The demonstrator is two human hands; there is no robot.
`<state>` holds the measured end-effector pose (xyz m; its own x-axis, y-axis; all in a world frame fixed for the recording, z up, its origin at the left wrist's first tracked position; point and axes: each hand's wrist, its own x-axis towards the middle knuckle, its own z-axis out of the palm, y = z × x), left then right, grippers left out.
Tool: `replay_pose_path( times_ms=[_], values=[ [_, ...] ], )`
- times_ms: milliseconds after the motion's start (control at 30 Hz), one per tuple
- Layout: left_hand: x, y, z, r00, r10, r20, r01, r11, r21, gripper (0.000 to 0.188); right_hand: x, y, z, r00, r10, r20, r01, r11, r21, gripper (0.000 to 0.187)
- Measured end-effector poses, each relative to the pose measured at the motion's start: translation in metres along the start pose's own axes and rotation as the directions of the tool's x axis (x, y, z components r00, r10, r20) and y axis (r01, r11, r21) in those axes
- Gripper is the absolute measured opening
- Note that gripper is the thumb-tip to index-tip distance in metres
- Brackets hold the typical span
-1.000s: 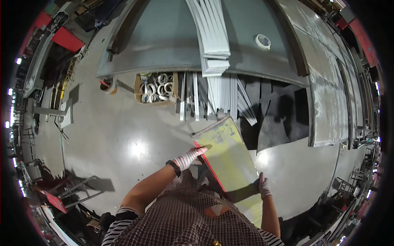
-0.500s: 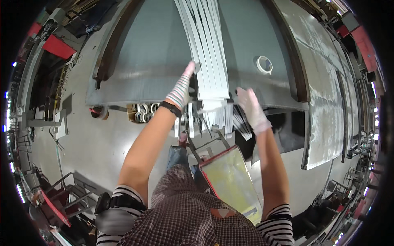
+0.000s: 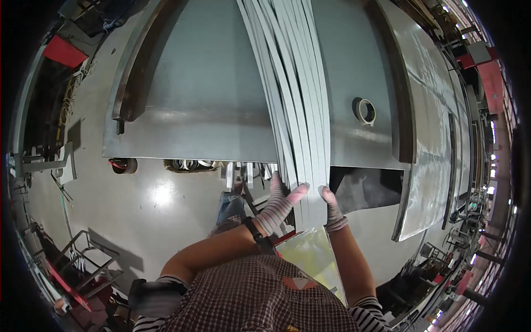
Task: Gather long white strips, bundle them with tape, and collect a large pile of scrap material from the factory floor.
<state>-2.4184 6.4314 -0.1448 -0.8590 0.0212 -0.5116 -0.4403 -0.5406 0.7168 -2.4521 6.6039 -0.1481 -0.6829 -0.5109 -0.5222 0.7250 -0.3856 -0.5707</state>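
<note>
Strips (image 3: pixel 311 171), white and bundled, run lengthwise out ahead of you over the table (image 3: pixel 210 122), near end poking past its edge, your left hand (image 3: pixel 280 208) and right hand (image 3: pixel 333 210) gripping either side, neither really nearer.

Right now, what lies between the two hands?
The near end of the white strips lies between the left hand and the right hand, as the head view shows.

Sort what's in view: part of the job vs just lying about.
In the job:
- pale strips
- left hand and right hand, holding them
- metal tabletop underneath
- yellow-topped stand, probably

Apparently lying about:
- tape roll on tabletop
- rolls below the tabletop's edge
</note>
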Motion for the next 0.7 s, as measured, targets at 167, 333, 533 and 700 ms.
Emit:
replay_pose_path(
  times_ms=[167, 333, 533, 700],
  values=[
    [0.023, 0.001, -0.002, 0.975, -0.125, 0.186, 0.185, 0.916, -0.355, 0.081, 0.005, -0.022, 0.016, 0.997, -0.074, -0.037, 0.069, 0.989, -0.129, 0.072],
    [-0.046, 0.002, 0.016, 0.912, -0.066, 0.405, 0.289, 0.805, -0.519, 0.094, -0.078, -0.065, 0.099, 0.842, -0.526, 0.123, 0.109, -0.058, -0.992, 0.104],
    [-0.024, -0.108, -0.025, 0.856, -0.082, 0.51, 0.38, 0.768, -0.516, 0.096, -0.088, 0.072, 0.065, 0.753, -0.657, -0.026, -0.326, -0.339, -0.883, 0.112],
    [-0.044, -0.113, -0.072, 0.968, -0.17, 0.186, 0.249, 0.748, -0.615, 0.091, -0.086, 0.082, 0.06, 0.787, -0.617, -0.002, -0.264, -0.334, -0.905, 0.117]
  ],
)
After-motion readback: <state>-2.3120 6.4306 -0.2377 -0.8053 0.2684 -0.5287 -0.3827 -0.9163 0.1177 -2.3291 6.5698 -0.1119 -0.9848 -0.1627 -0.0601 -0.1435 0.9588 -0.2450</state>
